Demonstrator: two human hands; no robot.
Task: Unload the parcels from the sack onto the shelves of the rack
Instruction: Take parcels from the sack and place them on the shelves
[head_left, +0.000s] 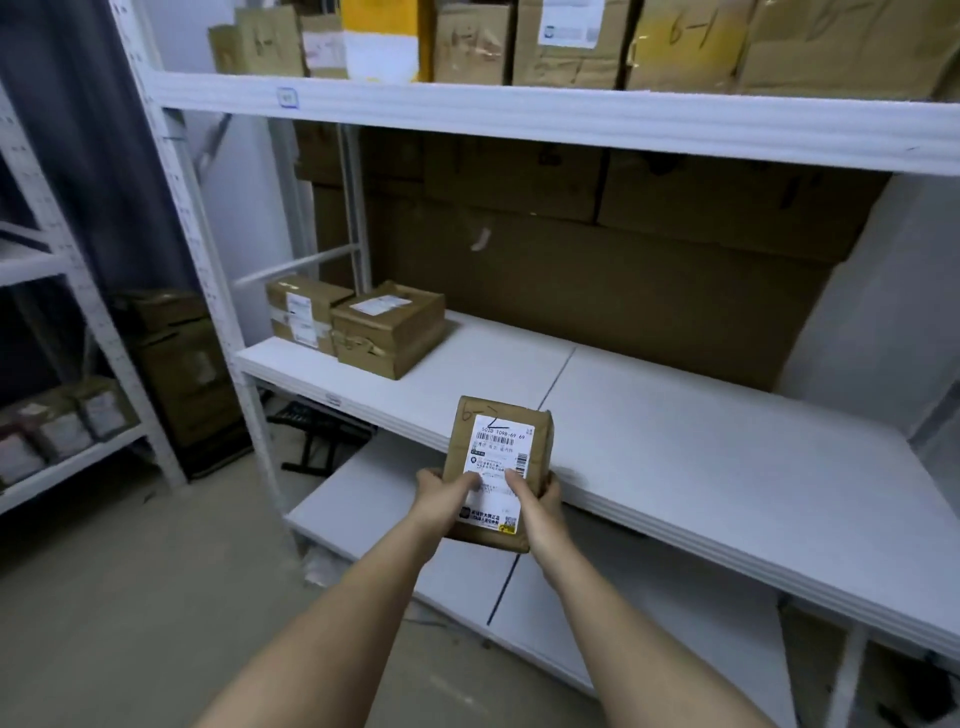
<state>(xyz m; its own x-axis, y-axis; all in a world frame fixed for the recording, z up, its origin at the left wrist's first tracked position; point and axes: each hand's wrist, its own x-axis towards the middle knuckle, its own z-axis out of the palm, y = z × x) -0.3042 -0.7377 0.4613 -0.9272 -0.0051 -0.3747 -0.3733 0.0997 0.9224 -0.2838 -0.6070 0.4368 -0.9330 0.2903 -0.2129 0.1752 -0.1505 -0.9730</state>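
I hold a small brown parcel (500, 457) with a white shipping label, in front of the white middle shelf (701, 441) of the rack. My left hand (447, 496) grips its lower left side, thumb on the label. My right hand (535, 499) grips its lower right side, thumb also on the label. The parcel hangs at the shelf's front edge, tilted up toward me. Two brown parcels (387, 327) (304, 312) stand at the left end of that shelf. The sack is out of view.
Large flat cardboard (597, 280) leans at the back of the middle shelf. The top shelf (519, 111) carries several cartons. A lower shelf (405, 519) lies beneath. Another rack (78, 457) with parcels stands at the left, with boxes and a black stand on the floor between.
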